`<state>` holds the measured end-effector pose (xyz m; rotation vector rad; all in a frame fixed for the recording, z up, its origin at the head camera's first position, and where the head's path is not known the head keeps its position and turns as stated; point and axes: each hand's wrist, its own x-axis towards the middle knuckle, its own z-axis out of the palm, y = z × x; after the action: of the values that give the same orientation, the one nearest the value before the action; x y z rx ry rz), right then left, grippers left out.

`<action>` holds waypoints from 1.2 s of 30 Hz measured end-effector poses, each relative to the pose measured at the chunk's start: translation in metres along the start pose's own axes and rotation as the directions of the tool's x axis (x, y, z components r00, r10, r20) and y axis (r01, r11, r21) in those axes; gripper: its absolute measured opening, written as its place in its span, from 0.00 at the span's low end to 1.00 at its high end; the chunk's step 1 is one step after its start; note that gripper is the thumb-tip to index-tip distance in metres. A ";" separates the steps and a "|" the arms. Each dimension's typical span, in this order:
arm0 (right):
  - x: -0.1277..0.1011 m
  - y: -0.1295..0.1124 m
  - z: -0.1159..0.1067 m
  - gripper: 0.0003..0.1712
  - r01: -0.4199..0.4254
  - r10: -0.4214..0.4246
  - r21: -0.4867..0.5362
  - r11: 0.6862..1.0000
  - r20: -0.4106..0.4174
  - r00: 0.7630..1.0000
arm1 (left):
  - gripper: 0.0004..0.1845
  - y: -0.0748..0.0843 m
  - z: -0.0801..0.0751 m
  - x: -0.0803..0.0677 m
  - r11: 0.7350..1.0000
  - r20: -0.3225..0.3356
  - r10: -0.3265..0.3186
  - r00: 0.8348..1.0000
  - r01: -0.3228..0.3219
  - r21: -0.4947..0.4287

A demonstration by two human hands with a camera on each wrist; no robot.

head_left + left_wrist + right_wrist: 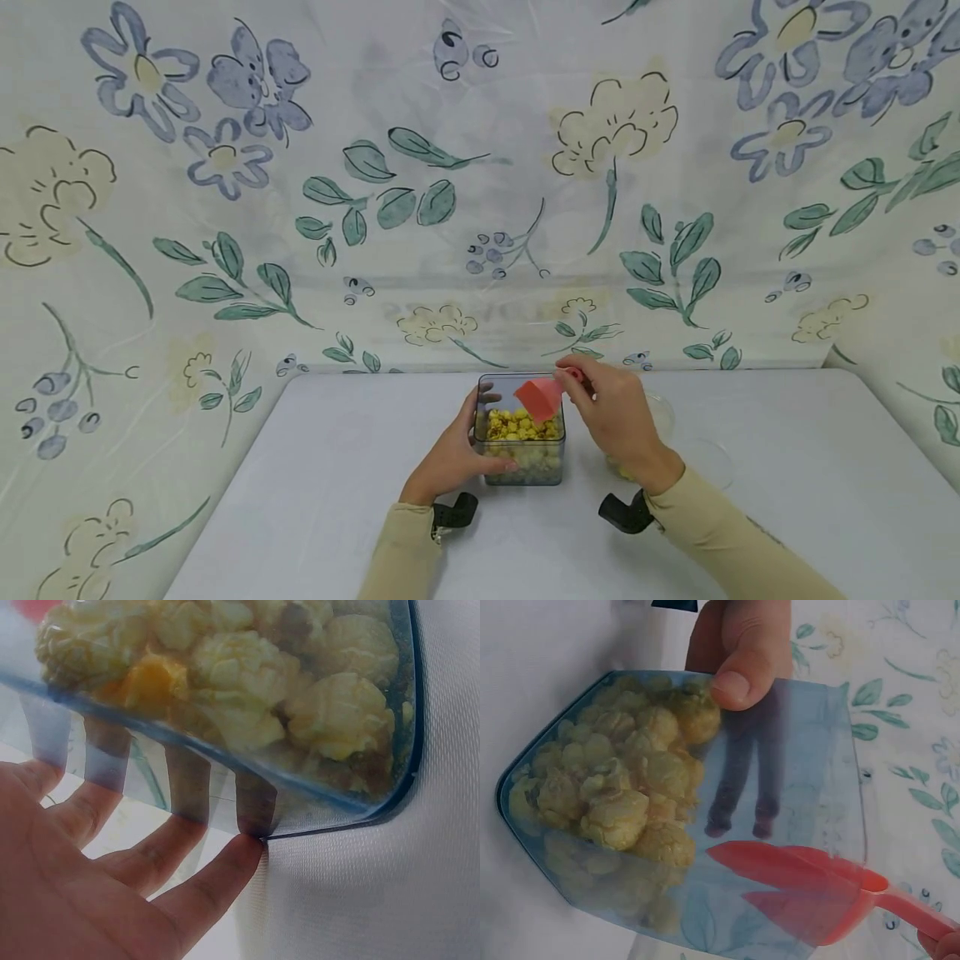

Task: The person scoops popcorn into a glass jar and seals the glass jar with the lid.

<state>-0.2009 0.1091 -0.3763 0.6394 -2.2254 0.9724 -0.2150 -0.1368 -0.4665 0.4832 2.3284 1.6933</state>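
Now left fingers (225, 870) round popcorn tub (520, 433); right hand (617, 417) w/ scoop (538, 400).

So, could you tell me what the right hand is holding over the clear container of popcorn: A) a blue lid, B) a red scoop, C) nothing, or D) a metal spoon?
B: the right hand pinches the handle of a red scoop held over the popcorn container.

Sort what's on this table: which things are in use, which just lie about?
In use: clear container of popcorn, gripped by the left hand; red scoop, held over it by the right hand.

Lying about: clear bowl behind the right hand; clear lid on the table.
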 end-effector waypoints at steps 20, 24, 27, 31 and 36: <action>-0.007 -0.017 0.023 0.09 -0.033 0.041 -0.041 0.999 0.239 0.970 | 0.59 -0.002 -0.005 -0.009 0.998 0.024 0.049 0.998 -0.050 0.026; -0.009 -0.014 0.023 0.07 -0.099 0.098 -0.008 0.995 0.232 0.968 | 0.59 -0.002 -0.004 -0.010 0.998 0.023 0.049 0.999 -0.050 0.027; -0.010 -0.011 0.022 0.06 -0.159 0.150 0.028 0.987 0.191 0.970 | 0.60 -0.002 -0.004 -0.010 0.999 0.020 0.041 0.999 -0.041 0.035; -0.012 -0.009 0.024 0.06 -0.184 0.173 0.043 0.982 0.185 0.967 | 0.60 0.002 -0.003 -0.011 0.998 0.012 0.021 1.000 -0.022 0.050; -0.014 -0.011 0.030 0.06 -0.165 0.149 0.058 0.985 0.211 0.966 | 0.60 0.015 -0.002 -0.015 0.999 0.014 0.006 1.000 -0.006 0.042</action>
<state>-0.1945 0.0823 -0.3970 0.6290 -2.4624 1.1181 -0.2003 -0.1403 -0.4518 0.5082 2.3595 1.6413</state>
